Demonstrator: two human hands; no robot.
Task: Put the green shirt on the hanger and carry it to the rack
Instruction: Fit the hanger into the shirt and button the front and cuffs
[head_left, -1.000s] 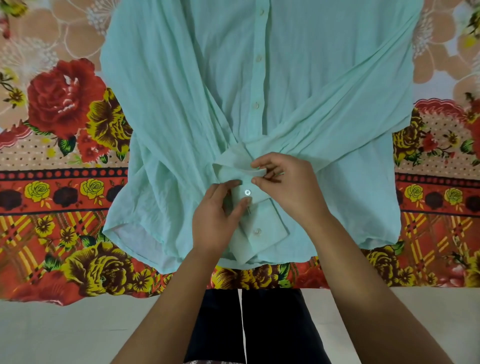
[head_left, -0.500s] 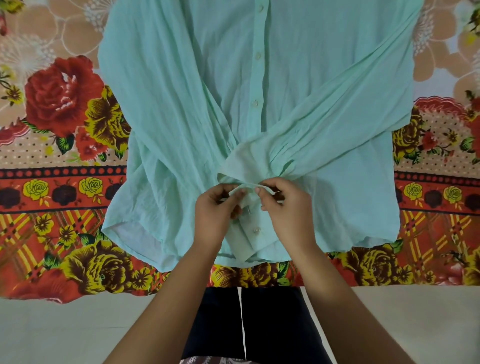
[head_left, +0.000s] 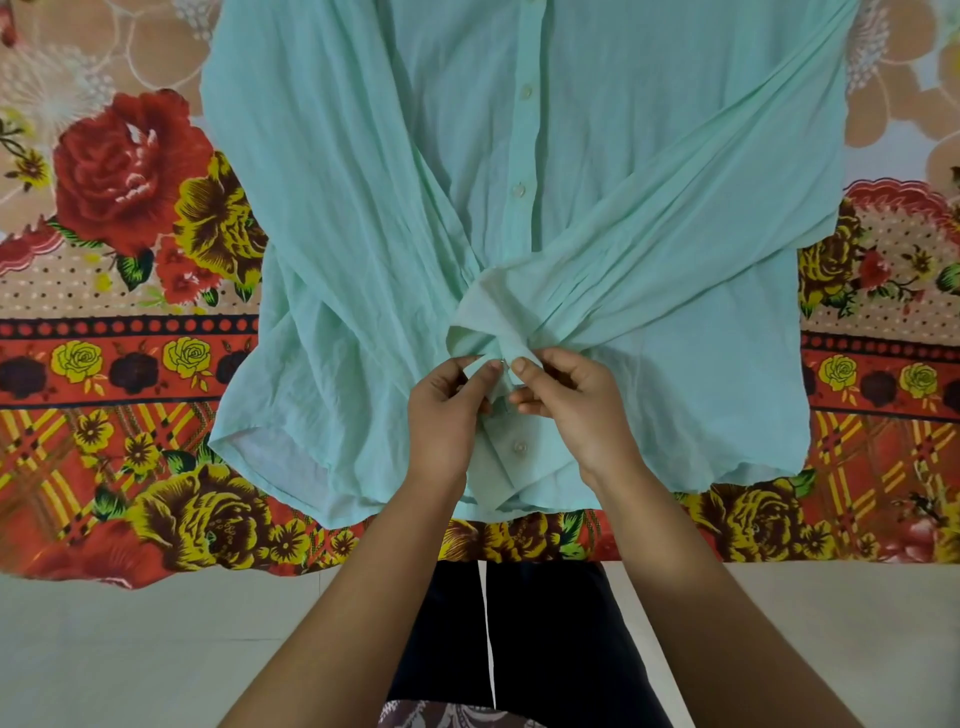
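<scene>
The pale green shirt (head_left: 363, 218) lies buttoned, front up, on a flowered bedsheet. Its right sleeve is folded across the front, and the sleeve cuff (head_left: 488, 332) sits near the lower placket. My left hand (head_left: 447, 410) and my right hand (head_left: 571, 400) meet at that cuff, each pinching its edge between thumb and fingers. One button (head_left: 519, 447) shows just below my hands. No hanger and no rack are in view.
The flowered bedsheet (head_left: 130, 364) covers the bed out to both sides. Its front edge runs just below the shirt hem. Pale floor (head_left: 156, 649) and my dark trousers (head_left: 540, 623) lie below it.
Both hands have lifted the cuff's edge and bunched it upward. The cuff lay flat with its button showing a second ago; now it is folded between my fingertips.
</scene>
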